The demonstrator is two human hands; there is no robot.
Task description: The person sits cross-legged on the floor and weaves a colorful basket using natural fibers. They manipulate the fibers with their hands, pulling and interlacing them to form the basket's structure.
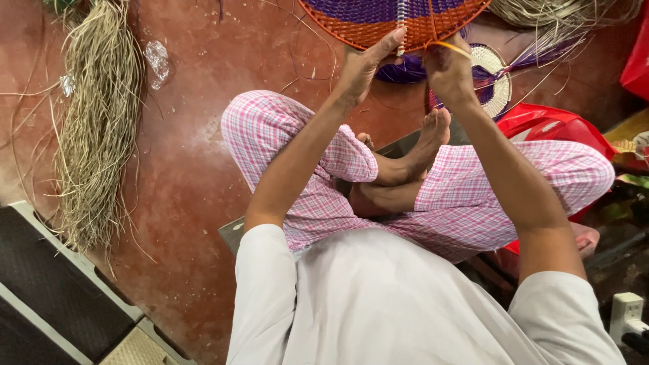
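Note:
I sit cross-legged on the floor in pink checked trousers. A round woven piece (378,20) with purple centre and orange rim is held up at the top of the view. My left hand (365,64) grips its lower rim, thumb pressed on the orange edge. My right hand (447,67) is closed on a thin orange strand (451,47) right at the rim, beside a white-and-blue strip (402,27) that crosses the weave. A smaller purple and cream woven disc (490,81) lies on the floor behind my right hand.
A long bundle of dry straw fibre (94,128) lies on the red floor (182,169) at left, more fibre (568,13) at top right. Red plastic bags (547,125) sit at right. A dark mat (47,284) is at bottom left, a white plug adapter (629,318) at bottom right.

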